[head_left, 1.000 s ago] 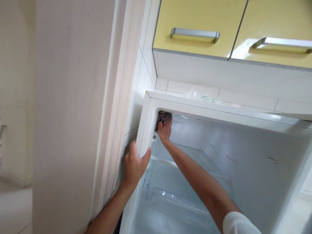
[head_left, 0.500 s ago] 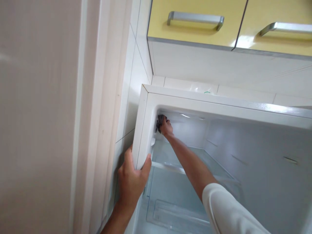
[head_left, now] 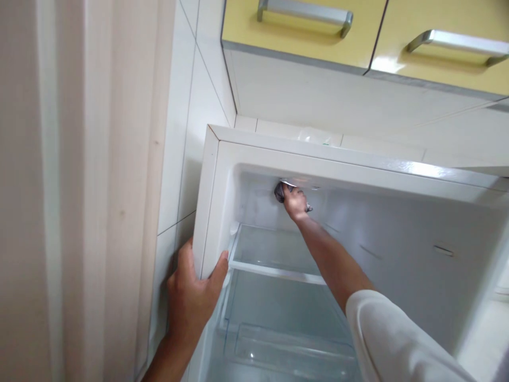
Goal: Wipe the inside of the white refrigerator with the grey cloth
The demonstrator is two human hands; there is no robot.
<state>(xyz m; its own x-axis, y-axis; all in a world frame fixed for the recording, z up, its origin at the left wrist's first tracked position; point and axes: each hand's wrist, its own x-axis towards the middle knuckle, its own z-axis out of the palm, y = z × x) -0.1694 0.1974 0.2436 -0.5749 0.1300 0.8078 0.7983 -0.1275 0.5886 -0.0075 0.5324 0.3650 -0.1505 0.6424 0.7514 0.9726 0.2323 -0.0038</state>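
While the left hand (head_left: 196, 292) clasps the refrigerator (head_left: 302, 167) at left, the right hand (head_left: 295, 202), farther in, pinches a dark cloth (head_left: 279, 192) bunched mostly left of its grip.

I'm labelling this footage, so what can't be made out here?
All in the head view:
The left hand: fingertips except the thumb's, hidden behind the fridge.
The cloth: partly covered by the right hand.
The fridge's bottom: cut off by the picture's lower edge.
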